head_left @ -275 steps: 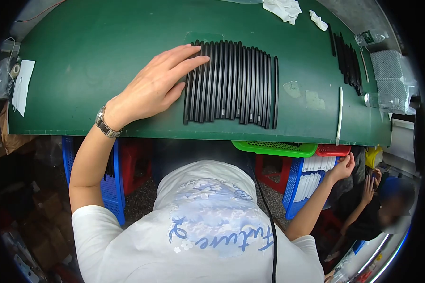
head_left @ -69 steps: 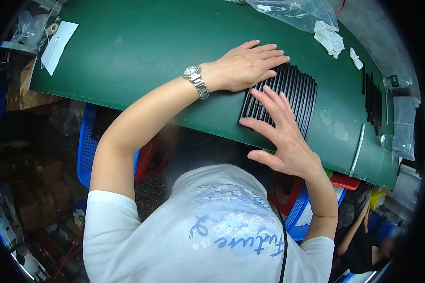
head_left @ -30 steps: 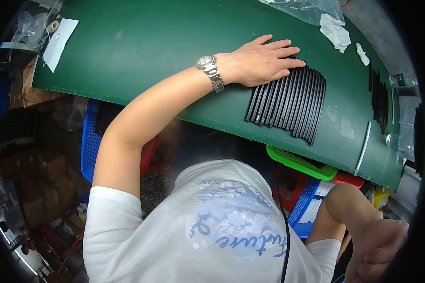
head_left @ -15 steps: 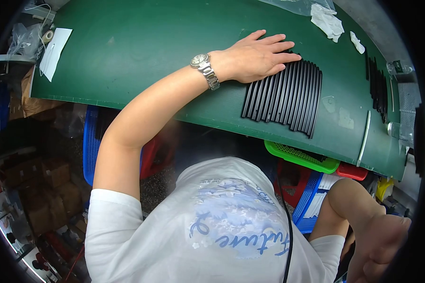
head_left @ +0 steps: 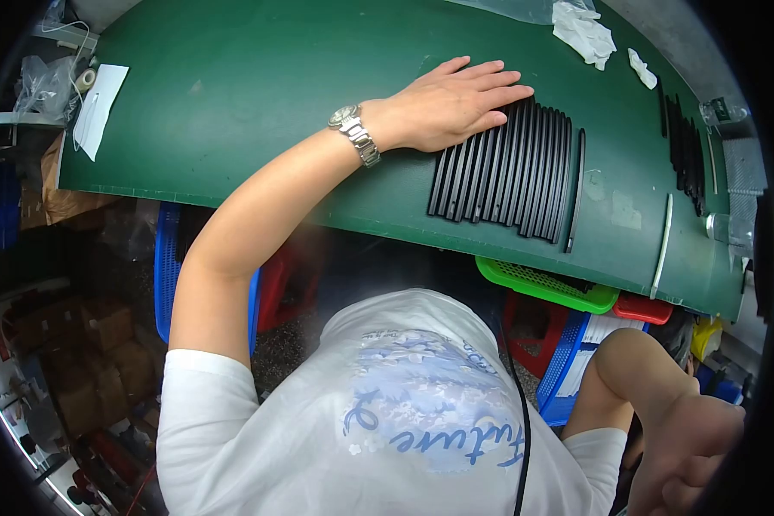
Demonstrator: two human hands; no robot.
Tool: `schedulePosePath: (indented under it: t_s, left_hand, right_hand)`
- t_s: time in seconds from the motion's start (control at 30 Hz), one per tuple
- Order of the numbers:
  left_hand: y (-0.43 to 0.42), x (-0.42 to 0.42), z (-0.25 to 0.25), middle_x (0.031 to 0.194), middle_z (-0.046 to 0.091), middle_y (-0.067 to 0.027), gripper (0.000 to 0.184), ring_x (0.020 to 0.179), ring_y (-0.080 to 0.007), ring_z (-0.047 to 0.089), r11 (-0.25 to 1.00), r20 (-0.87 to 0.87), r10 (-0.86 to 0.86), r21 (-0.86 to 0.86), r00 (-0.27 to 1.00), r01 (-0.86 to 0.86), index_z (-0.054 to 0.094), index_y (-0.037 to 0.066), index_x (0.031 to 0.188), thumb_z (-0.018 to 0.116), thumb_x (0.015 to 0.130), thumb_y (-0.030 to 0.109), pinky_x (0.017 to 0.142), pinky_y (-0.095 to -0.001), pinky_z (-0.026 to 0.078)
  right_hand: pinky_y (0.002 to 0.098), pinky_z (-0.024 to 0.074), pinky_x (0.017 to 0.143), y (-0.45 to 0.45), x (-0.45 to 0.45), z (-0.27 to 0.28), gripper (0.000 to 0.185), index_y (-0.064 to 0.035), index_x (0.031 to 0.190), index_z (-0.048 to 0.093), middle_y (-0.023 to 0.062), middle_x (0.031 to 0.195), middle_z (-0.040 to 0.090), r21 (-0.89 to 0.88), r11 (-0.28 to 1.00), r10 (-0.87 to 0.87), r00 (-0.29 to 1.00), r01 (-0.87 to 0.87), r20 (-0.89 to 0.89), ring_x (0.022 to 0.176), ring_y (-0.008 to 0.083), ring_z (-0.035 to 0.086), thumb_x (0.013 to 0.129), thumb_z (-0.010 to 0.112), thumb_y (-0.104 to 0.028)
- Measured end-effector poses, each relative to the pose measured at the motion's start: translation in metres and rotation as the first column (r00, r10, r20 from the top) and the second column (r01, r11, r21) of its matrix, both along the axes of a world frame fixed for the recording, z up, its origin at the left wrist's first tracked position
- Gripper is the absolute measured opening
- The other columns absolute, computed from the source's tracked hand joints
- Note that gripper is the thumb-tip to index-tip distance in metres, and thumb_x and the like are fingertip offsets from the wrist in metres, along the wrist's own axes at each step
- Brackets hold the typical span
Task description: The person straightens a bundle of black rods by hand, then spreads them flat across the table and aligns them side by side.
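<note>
My left hand [head_left: 451, 105], with a metal watch [head_left: 353, 133] on its wrist, lies palm down with fingers spread. It rests over the upper left part of a row of thin black rods [head_left: 499, 176], covering some of their far ends. The rods lie side by side on the green table. One single black rod [head_left: 577, 189] lies apart, just right of the row. Close to the camera at the lower right, my right hand [head_left: 688, 447] is raised away from the table with its fingers curled in. Whether anything is inside it is hidden.
Crumpled white tissue [head_left: 585, 34] lies at the far side. More dark rods [head_left: 686, 150] lie at the right end, near a pale strip [head_left: 663, 245]. A green basket [head_left: 546, 285] and blue baskets [head_left: 165, 275] stand below the table edge. White paper [head_left: 101, 112] lies at the left.
My left hand has shifted slightly left together with the row of rods. A gap has opened between the row and its rightmost rod. My right hand stays curled at the lower right.
</note>
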State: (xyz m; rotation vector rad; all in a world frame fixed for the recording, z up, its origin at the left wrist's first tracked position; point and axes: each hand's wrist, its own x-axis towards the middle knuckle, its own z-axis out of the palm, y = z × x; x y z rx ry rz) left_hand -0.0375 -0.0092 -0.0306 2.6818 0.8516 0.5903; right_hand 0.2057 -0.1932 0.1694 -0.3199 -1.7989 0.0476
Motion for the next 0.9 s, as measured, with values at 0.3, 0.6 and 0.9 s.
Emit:
schedulePosePath:
  t_s: [0.3,0.6,0.9]
  left_hand:
    - [0.008,-0.009,0.003,0.160,0.035,-0.0085,0.049,0.151,-0.0277,0.025,0.992,-0.047,0.120,0.051,0.992,-0.117,0.036,0.020,0.154,0.042,0.106,0.031,0.123,-0.0515,0.018]
    - [0.008,-0.006,-0.002,0.159,0.037,-0.0090,0.049,0.150,-0.0280,0.027,0.989,-0.056,0.125,0.081,0.991,-0.120,0.037,0.020,0.154,0.038,0.107,0.035,0.122,-0.0512,0.019]
    - [0.008,-0.003,-0.006,0.158,0.038,-0.0089,0.048,0.149,-0.0277,0.029,0.985,-0.084,0.136,0.120,0.987,-0.125,0.036,0.022,0.154,0.035,0.108,0.035,0.122,-0.0524,0.020]
  right_hand:
    - [0.0457,0.0421,0.105,0.058,-0.028,-0.105,0.052,0.0054,0.135,0.052,0.0186,0.119,0.067,-0.446,0.819,-0.089,0.848,0.361,0.523,0.117,0.0351,0.059,0.084,0.057,0.005]
    - [0.0508,0.0282,0.118,0.085,-0.048,-0.147,0.057,0.0012,0.142,0.044,0.0166,0.139,0.053,-0.367,0.817,0.000,0.636,0.445,0.772,0.137,0.0348,0.041,0.088,0.060,-0.005]
    - [0.0507,0.0464,0.103,0.050,-0.023,-0.147,0.029,0.0050,0.114,0.066,0.0145,0.093,0.072,-0.777,0.626,0.351,0.914,-0.067,0.205,0.093,0.0266,0.071,0.085,0.061,0.002]
